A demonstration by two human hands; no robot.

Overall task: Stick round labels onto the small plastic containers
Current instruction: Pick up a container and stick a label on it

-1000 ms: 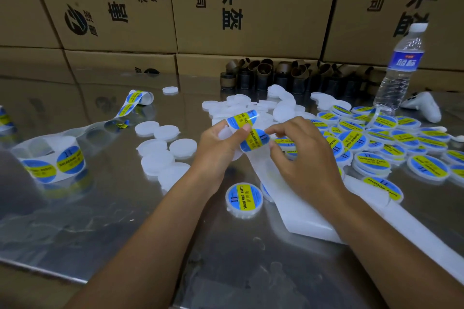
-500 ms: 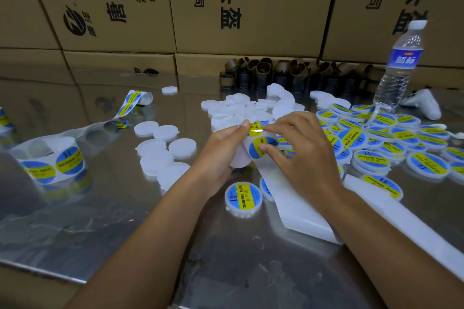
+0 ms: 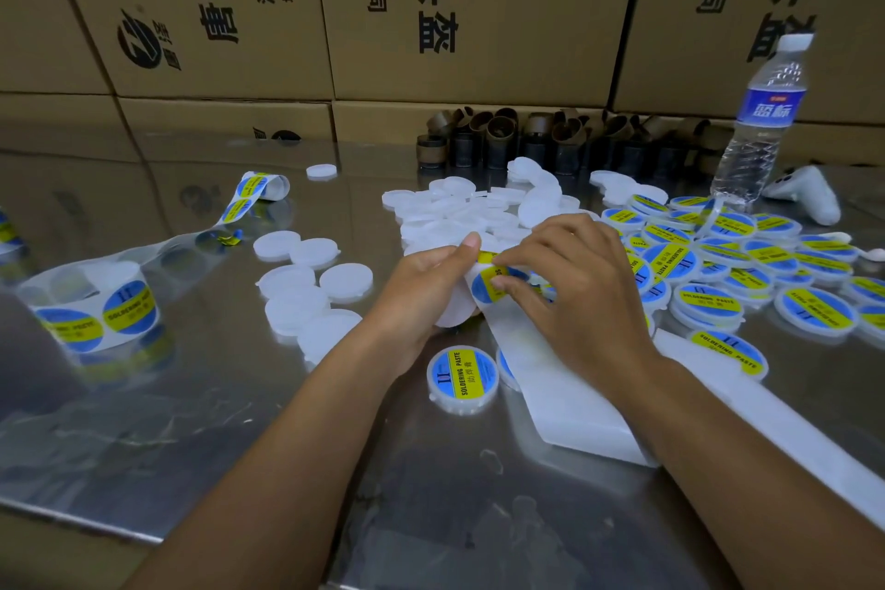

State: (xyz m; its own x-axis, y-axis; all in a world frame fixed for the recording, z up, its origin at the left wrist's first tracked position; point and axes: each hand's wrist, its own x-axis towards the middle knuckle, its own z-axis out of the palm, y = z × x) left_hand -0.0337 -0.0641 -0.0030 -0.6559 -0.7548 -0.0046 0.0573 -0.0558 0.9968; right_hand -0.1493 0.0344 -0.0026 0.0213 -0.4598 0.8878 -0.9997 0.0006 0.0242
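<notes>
My left hand [image 3: 421,287] holds a small white plastic container [image 3: 452,314] together with the white backing strip [image 3: 570,388] above the steel table. My right hand [image 3: 574,283] pinches a blue and yellow round label [image 3: 484,287] at the top of that strip, its fingertips on the label's edge. A labelled container [image 3: 462,378] lies just below my hands. Unlabelled white containers [image 3: 306,292] sit to the left and in a pile [image 3: 459,211] behind my hands. Several labelled containers [image 3: 747,273] are heaped at the right.
A roll of labels [image 3: 91,311] stands at the left, its strip running to a curled end [image 3: 261,189]. A water bottle [image 3: 761,120] and a white controller [image 3: 809,199] stand far right. Brown cardboard cores [image 3: 527,144] line the back under stacked cartons [image 3: 431,5].
My hands have drawn closer together and lower. The strip has folded back so that only one label shows between my fingers, and my right fingertips now pinch it.
</notes>
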